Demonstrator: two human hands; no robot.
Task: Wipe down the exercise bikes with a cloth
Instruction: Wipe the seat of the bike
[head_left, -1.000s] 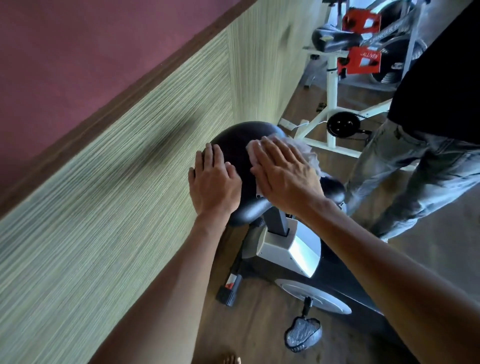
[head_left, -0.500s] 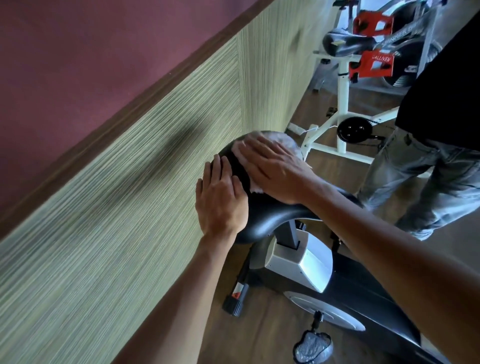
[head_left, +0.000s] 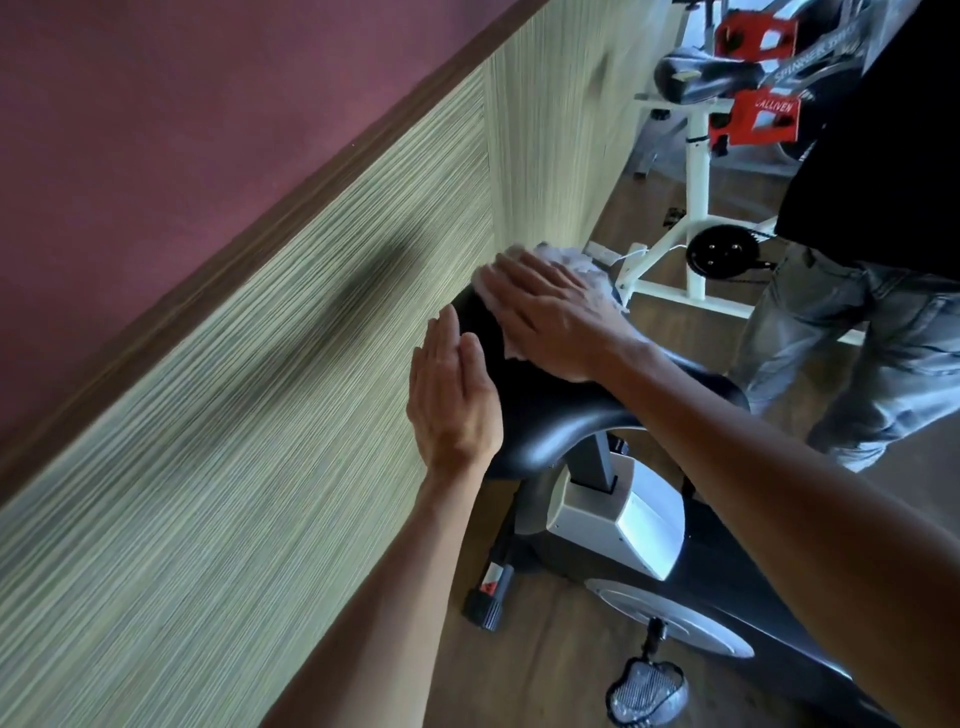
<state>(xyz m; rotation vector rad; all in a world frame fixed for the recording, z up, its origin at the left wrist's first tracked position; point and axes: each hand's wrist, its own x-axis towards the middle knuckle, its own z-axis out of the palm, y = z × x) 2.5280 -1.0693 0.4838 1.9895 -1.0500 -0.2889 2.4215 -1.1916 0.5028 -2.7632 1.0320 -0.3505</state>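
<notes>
My right hand (head_left: 550, 322) presses the white cloth (head_left: 576, 265) flat on the black saddle (head_left: 545, 415); left hand (head_left: 452, 400), fingers straight, steadies its edge. I'd overlap strokes evenly.

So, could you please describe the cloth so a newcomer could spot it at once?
Find the black bike saddle beside the striped wall panel. At its far end, the right hand presses flat on the cloth, the only white, crumpled thing there.
</notes>
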